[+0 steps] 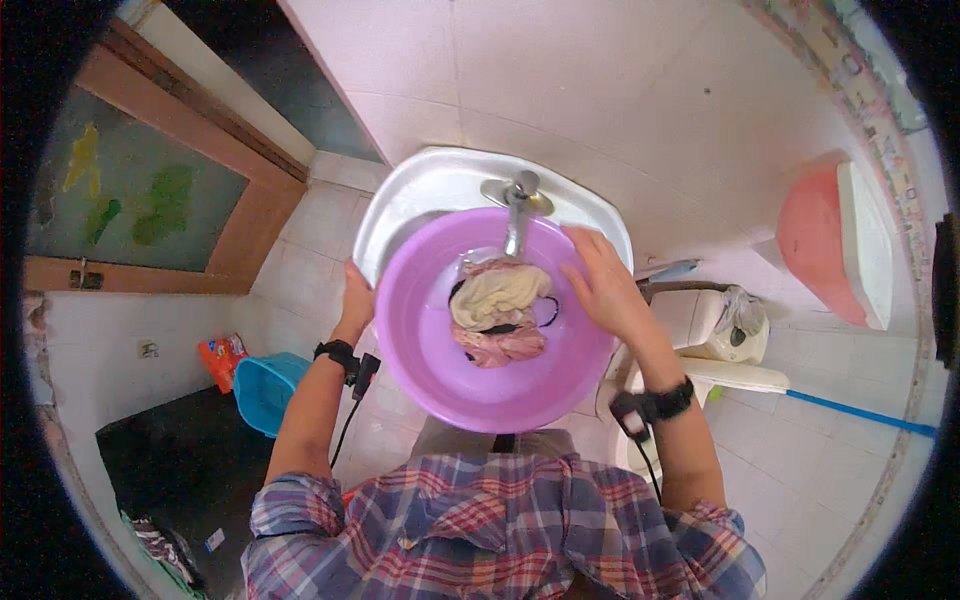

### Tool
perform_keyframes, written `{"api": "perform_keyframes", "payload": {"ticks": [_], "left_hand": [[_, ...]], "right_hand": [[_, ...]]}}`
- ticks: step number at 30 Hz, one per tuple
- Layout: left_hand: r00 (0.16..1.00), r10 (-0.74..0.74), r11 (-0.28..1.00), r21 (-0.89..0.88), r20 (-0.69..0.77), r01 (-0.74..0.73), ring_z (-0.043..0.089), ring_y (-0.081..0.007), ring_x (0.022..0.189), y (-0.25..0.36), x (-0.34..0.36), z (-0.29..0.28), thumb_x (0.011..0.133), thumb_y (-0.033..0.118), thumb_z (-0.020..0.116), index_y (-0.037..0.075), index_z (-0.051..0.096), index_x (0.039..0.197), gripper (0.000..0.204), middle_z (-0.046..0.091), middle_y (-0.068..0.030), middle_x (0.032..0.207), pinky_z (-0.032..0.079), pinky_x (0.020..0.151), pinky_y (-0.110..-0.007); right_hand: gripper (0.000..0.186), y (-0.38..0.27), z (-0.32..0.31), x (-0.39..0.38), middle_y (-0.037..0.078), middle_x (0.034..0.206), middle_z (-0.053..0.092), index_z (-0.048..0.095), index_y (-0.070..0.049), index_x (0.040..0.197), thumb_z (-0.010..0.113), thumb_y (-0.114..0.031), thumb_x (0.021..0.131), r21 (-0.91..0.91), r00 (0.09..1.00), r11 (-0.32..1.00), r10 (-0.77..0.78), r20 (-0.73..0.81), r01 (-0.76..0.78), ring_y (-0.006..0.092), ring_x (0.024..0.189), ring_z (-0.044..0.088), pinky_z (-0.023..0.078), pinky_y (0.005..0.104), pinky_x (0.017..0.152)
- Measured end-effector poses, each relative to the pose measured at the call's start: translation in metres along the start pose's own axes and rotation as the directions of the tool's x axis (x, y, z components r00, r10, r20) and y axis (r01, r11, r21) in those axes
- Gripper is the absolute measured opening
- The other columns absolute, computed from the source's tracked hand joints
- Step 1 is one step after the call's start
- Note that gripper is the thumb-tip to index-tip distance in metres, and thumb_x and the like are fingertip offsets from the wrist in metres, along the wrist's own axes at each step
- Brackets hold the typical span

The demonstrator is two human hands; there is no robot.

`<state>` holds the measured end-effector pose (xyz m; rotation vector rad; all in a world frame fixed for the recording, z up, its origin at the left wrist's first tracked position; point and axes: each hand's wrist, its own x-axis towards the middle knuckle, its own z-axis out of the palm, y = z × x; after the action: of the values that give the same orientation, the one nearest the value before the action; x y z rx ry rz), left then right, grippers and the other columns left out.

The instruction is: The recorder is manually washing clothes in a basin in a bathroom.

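No legible text, labels, brands, numbers or signs.

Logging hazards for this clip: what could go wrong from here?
1. The basin hides the sink's front edge, so may overhang; it could tip if the left hand or right hand slips.
2. The faucet pokes over the rim; lifting could knock it.
3. Cables at both wrists could snag.
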<state>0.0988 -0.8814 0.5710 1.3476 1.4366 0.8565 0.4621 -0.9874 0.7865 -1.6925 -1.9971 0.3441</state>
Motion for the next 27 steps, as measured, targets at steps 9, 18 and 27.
{"api": "perform_keyframes", "payload": {"ticks": [9,18,27], "left_hand": [[0.974,-0.081,0.889,-0.426,0.214,0.167,0.053,-0.0144,0.091,0.172,0.003,-0.004,0.086,0.02,0.052,0.006,0.049,0.108,0.026,0.056,-0.0054,0.099,0.043,0.08,-0.026],[0.51,-0.229,0.58,-0.304,0.829,0.756,0.056,-0.0176,0.081,0.173,-0.016,0.096,0.085,0.019,0.047,0.005,0.056,0.097,0.02,0.057,-0.006,0.094,0.047,0.073,-0.031],[0.81,-0.399,0.744,-0.364,0.429,0.56,0.057,-0.0252,0.073,0.027,0.013,0.144,0.077,0.012,0.046,-0.003,0.056,0.082,0.019,0.057,-0.0144,0.082,0.049,0.067,-0.037]], "right_hand": [[0.057,-0.005,0.039,0.064,0.017,0.123,0.047,0.034,-0.005,0.13,0.047,0.001,0.074,-0.405,0.979,0.904,0.187,0.085,-0.137,0.0339,0.1,0.049,0.044,0.0389,0.085],[0.067,-0.032,0.055,0.051,0.012,0.134,0.037,0.033,-0.009,0.132,0.052,0.004,0.069,-0.267,0.949,0.914,0.316,-0.007,-0.306,0.0331,0.105,0.049,0.046,0.0383,0.083],[0.048,0.0,0.134,-0.019,0.02,0.116,0.05,0.042,-0.007,0.122,0.053,-0.008,0.075,-0.026,0.909,0.934,0.353,0.22,-0.356,0.039,0.098,0.052,0.042,0.0445,0.085]]}}
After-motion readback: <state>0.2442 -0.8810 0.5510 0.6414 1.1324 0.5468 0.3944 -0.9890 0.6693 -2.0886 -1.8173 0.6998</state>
